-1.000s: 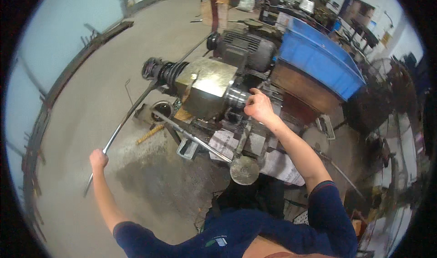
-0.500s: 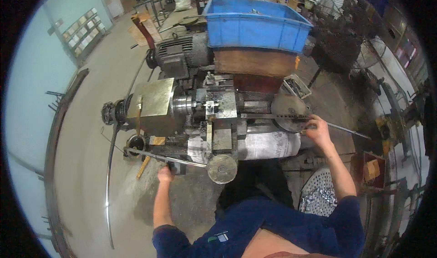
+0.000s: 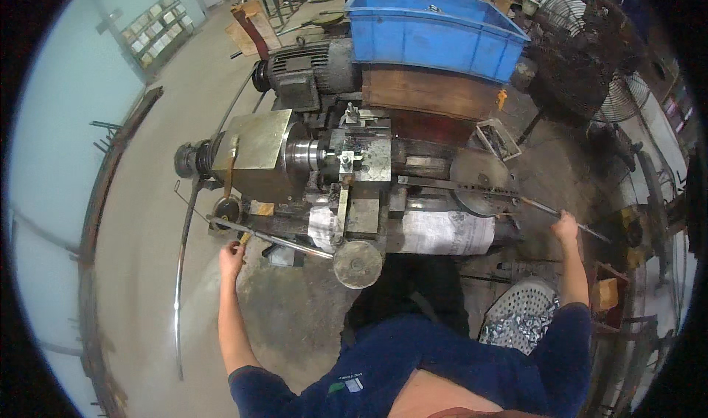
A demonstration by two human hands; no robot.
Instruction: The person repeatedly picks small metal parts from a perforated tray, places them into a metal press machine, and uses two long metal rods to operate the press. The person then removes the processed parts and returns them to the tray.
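In the head view, a person in a dark blue top is standing over a small metal lathe (image 3: 346, 175), arms spread wide to either side of it.

The left hand (image 3: 231, 257) is reaching to the lower left corner of the machine, its fingers curling around the near end of a long slanted lever bar (image 3: 273, 239) that is running from beside a small dark wheel (image 3: 226, 210) toward a round grey handwheel (image 3: 358, 264) at the front. The grip is looking clenched on the bar's end, though the fingertips themselves are partly hidden.

The right hand (image 3: 566, 226) is stretching out to the far right side, fingers wrapping around a thin metal rod (image 3: 549, 211) — the rod is sticking out past the hand on its right and running back toward a round grey disc (image 3: 478, 181) on the machine's right end. The hand is clenched on this rod.

Behind the lathe, a blue plastic crate (image 3: 435, 27) is sitting on a wooden box (image 3: 428, 93), with a dark electric motor (image 3: 310, 68) just to its left. A black fan (image 3: 590, 53) is standing at upper right. A perforated metal basket (image 3: 520, 315) of shiny small parts is resting on the floor near the person's right side, and a long curved thin bar (image 3: 181, 270) is lying on the concrete floor (image 3: 147, 197) at left.
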